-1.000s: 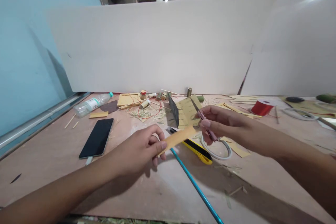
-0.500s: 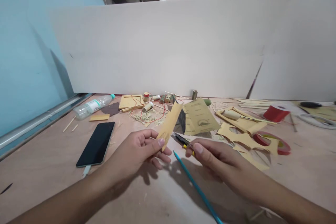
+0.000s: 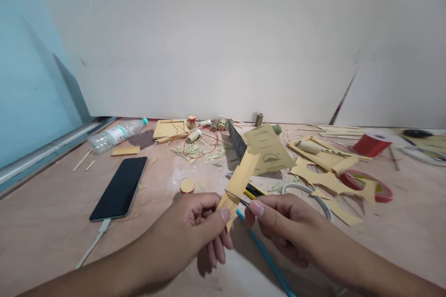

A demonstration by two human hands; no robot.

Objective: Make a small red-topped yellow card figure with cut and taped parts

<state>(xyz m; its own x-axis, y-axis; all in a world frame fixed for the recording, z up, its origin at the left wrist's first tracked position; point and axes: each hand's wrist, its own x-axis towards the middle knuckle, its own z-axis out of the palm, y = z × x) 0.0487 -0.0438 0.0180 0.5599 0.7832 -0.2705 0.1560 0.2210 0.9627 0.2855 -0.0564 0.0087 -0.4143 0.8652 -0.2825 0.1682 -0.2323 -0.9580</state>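
My left hand [image 3: 195, 227] pinches the lower end of a narrow yellow paper strip [image 3: 240, 178] that slants up to the right. My right hand [image 3: 282, 222] is closed on small scissors [image 3: 239, 197], whose thin blades touch the strip's right edge just above my left thumb. Both hands hover over the wooden table [image 3: 52, 222], near its front. A blue rod [image 3: 268, 260] lies on the table under my right hand. A yellow and black utility knife [image 3: 254, 190] lies just behind the scissors.
A black phone [image 3: 119, 188] with a white cable lies at the left. A small yellow-topped cylinder [image 3: 187, 185] stands near it. Behind are a plastic bottle [image 3: 113, 135], cut yellow sheets [image 3: 327, 178], a red spool [image 3: 371, 144], tape rings [image 3: 367, 185] and small bamboo pieces. White boards wall the back.
My right hand came down from its raised place to meet the strip. Both hands drew nearer to me, and the scissors' blades now touch the strip. The view tilted down.
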